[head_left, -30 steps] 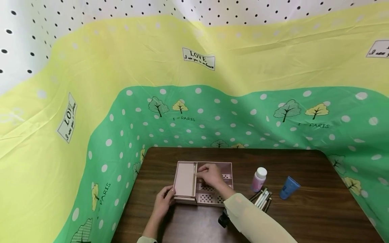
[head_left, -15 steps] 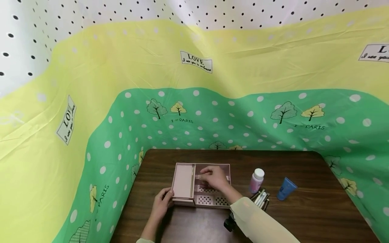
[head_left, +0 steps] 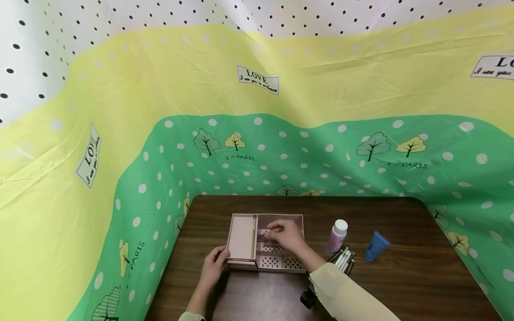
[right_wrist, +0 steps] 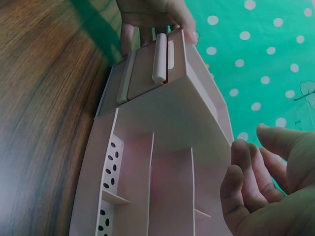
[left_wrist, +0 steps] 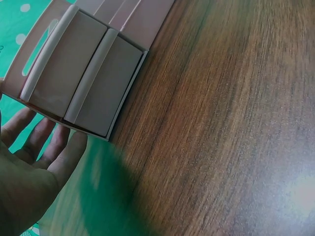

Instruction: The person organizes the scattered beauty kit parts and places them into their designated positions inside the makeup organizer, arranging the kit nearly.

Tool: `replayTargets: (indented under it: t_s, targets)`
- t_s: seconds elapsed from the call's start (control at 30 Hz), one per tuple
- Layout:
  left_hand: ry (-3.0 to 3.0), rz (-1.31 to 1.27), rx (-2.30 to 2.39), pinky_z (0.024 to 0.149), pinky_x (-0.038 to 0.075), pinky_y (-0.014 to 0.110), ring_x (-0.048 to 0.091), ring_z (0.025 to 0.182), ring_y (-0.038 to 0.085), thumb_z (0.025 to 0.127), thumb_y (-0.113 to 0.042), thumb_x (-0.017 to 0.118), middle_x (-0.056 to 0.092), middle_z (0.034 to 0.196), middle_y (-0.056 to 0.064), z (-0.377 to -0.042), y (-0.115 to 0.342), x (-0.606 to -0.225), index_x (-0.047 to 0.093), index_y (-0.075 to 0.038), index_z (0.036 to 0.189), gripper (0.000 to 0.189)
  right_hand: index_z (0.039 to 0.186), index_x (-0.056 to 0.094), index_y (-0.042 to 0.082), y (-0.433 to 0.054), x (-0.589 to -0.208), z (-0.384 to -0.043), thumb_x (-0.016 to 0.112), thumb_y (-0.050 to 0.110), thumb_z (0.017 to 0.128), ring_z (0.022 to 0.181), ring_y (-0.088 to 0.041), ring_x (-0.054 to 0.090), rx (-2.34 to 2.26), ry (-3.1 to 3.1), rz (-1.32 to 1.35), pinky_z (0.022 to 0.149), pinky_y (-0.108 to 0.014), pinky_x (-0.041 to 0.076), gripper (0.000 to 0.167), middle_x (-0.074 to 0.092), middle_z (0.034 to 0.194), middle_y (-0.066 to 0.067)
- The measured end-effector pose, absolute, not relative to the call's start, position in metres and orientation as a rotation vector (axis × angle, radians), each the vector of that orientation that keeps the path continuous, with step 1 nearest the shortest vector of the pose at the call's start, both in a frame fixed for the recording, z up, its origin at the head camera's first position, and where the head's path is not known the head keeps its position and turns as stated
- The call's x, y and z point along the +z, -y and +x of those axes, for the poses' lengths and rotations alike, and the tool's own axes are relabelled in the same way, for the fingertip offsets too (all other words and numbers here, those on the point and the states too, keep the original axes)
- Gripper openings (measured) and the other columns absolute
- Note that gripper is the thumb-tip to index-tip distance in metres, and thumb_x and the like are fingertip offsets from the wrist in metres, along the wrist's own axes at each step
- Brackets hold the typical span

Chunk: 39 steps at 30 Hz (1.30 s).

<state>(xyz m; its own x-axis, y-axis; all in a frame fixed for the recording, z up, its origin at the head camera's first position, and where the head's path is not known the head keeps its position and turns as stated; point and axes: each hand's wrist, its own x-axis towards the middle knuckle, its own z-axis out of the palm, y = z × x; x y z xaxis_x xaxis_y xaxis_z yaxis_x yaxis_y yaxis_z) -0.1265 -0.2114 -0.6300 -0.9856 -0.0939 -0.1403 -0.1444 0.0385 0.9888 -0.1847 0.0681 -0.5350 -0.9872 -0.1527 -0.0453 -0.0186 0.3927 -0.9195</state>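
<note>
A pink desktop organizer stands on the table, with a lidded-looking flat top on its left part and divided compartments on its right. A slim makeup brush lies lengthwise along the right edge of that flat top. My left hand grips the organizer's front left corner, thumb at the top edge and fingertips against the side by the two drawers. Over the compartments hovers my right hand, its fingers loosely bent with nothing between them in the right wrist view.
To the right stand a white-capped pink bottle and a blue tube. Several brushes lean in a bunch near the right sleeve, and a black object shows beside it. A patterned curtain closes off the table's back.
My right hand has drawn away from the brush and shifted right over the compartments. The left hand keeps its hold on the organizer. The view has tilted slightly.
</note>
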Motion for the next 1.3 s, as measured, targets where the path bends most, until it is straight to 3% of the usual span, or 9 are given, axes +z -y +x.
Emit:
replayTargets:
  t_s: [0.27, 0.53, 0.73, 1.03, 1.2, 1.3]
  targets:
    - [-2.247, -0.258, 2.127, 0.087, 0.061, 0.044, 0.067, 0.099, 0.021, 0.103, -0.028, 0.063, 0.065, 0.109, 0.012, -0.125, 0.211, -0.632, 0.063, 0.004, 0.131, 0.043, 0.107, 0.077, 0.005, -0.083, -0.537, -0.177, 0.083, 0.015, 0.084, 0.074, -0.012, 0.066, -1.668, -2.508, -0.143, 0.065, -0.029, 0.056, 0.025, 0.075, 0.088, -0.001]
    - [-2.259, -0.263, 2.120, 0.088, 0.061, 0.045, 0.066, 0.098, 0.015, 0.104, -0.029, 0.062, 0.064, 0.108, 0.010, -0.123, 0.212, -0.633, 0.062, 0.005, 0.131, 0.043, 0.106, 0.077, 0.006, -0.097, -0.532, -0.172, 0.083, 0.012, 0.084, 0.072, -0.016, 0.069, -1.748, -2.469, -0.065, 0.065, -0.032, 0.058, 0.023, 0.076, 0.092, -0.006]
    - [-2.251, -0.274, 2.122, 0.088, 0.061, 0.046, 0.066, 0.097, 0.014, 0.104, -0.030, 0.063, 0.063, 0.108, 0.010, -0.122, 0.211, -0.633, 0.061, 0.005, 0.132, 0.044, 0.105, 0.077, 0.005, -0.105, -0.532, -0.170, 0.082, 0.010, 0.085, 0.073, -0.023, 0.072, -1.788, -2.449, -0.054, 0.067, -0.041, 0.061, 0.020, 0.077, 0.091, -0.009]
    - [-2.237, -0.270, 2.128, 0.091, 0.060, 0.049, 0.066, 0.100, 0.017, 0.104, -0.028, 0.062, 0.063, 0.110, 0.010, -0.123, 0.210, -0.628, 0.061, 0.004, 0.133, 0.043, 0.106, 0.075, 0.002, -0.115, -0.536, -0.161, 0.081, 0.009, 0.086, 0.072, -0.026, 0.070, -1.805, -2.423, 0.003, 0.059, -0.039, 0.058, 0.021, 0.076, 0.088, -0.008]
    - [-2.235, -0.254, 2.126, 0.091, 0.060, 0.050, 0.065, 0.100, 0.016, 0.105, -0.028, 0.061, 0.063, 0.111, 0.010, -0.123, 0.210, -0.629, 0.061, 0.005, 0.133, 0.043, 0.106, 0.076, 0.002, -0.124, -0.542, -0.160, 0.080, 0.008, 0.087, 0.073, -0.023, 0.068, -1.788, -2.471, 0.017, 0.063, -0.041, 0.059, 0.020, 0.076, 0.091, -0.008]
    - [-2.234, -0.260, 2.131, 0.091, 0.059, 0.050, 0.064, 0.102, 0.015, 0.105, -0.027, 0.061, 0.063, 0.113, 0.011, -0.124, 0.210, -0.630, 0.061, 0.004, 0.133, 0.042, 0.106, 0.076, 0.002, -0.128, -0.545, -0.160, 0.080, 0.008, 0.087, 0.075, -0.025, 0.069, -1.787, -2.474, 0.026, 0.062, -0.036, 0.058, 0.021, 0.076, 0.093, -0.009]
